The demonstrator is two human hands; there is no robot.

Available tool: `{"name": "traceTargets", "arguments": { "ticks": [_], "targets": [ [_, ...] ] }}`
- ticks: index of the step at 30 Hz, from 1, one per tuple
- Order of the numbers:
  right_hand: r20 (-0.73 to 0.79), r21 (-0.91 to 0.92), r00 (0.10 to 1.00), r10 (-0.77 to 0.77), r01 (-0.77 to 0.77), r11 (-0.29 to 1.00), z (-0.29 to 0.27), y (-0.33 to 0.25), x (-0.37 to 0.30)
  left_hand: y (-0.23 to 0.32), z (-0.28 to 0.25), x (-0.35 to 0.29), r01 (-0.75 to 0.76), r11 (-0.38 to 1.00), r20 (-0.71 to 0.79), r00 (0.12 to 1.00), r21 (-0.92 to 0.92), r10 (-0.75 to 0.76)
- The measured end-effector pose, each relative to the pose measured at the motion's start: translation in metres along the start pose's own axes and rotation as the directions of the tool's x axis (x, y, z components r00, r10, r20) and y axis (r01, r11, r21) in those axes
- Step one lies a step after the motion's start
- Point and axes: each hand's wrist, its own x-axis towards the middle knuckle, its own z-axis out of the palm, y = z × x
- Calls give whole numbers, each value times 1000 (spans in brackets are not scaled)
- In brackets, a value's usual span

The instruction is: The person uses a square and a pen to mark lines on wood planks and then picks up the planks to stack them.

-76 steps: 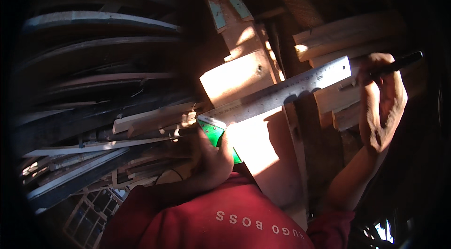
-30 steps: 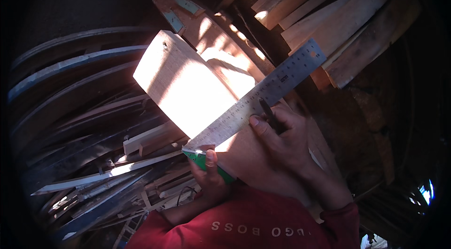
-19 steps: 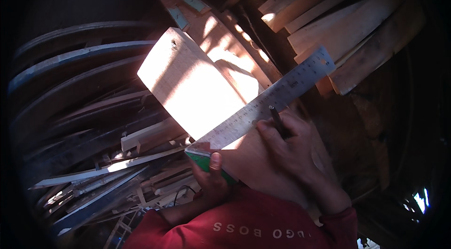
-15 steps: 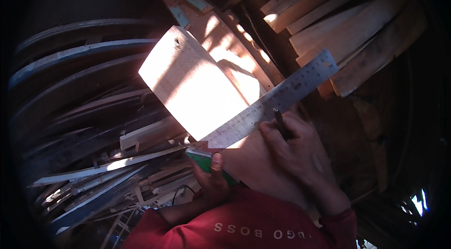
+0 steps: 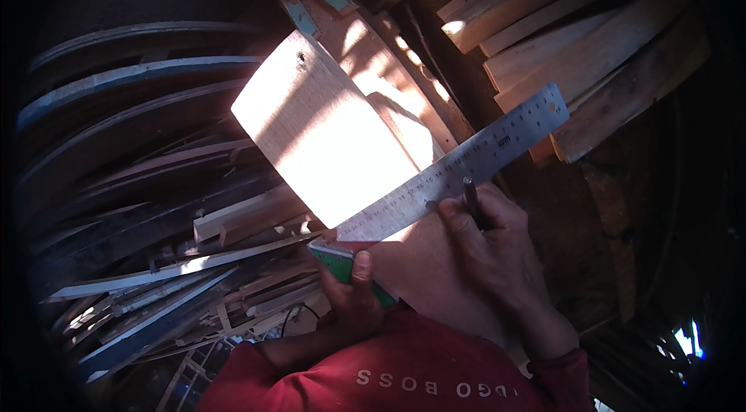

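A metal try square with a wide steel blade [image 5: 486, 149] and a green handle [image 5: 336, 263] lies across a pale wooden board [image 5: 311, 156]. My left hand [image 5: 352, 295] is closed round the green handle, its thumb resting on top, at the board's left edge. In my right hand [image 5: 493, 249] is a dark pen [image 5: 472, 202], its fingers folded round it. That hand rests on the near part of the board, with fingertips close to or touching the blade's near edge. Strong sunlight washes out the board's far part; my palms are hidden.
The board lies on a wooden bench [image 5: 381, 62] with pale blue-green patches at its far end. Several thick planks [image 5: 590, 47] are stacked at the far right. Long timber strips and offcuts [image 5: 155, 272] are piled along the left.
The view has shifted slightly. Both hands keep their grips, and the try square and board look nearly the same in relation to each other.
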Motion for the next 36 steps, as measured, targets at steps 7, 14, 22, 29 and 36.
{"name": "traceTargets", "arguments": {
  "ticks": [7,14,22,29,36],
  "targets": [
    [-346,-58,919,-189,180,982,-31,-12,-5,-1,-6,-2,34,999,11,999,35,-35],
    [-22,-218,852,-523,506,834,-19,-48,38,0,-6,-5,83,996,-10,996,-19,-84],
    [263,-297,682,-683,731,615,12,-53,64,-18,-18,-1,3,1000,47,999,16,-4],
    [325,-319,681,-657,733,601,13,-51,63,-20,-10,-3,-18,999,-18,1000,-44,17],
    [346,-419,617,-706,776,473,10,-57,65,-25,-13,-2,-38,997,-9,999,-67,37]
  ]
}}
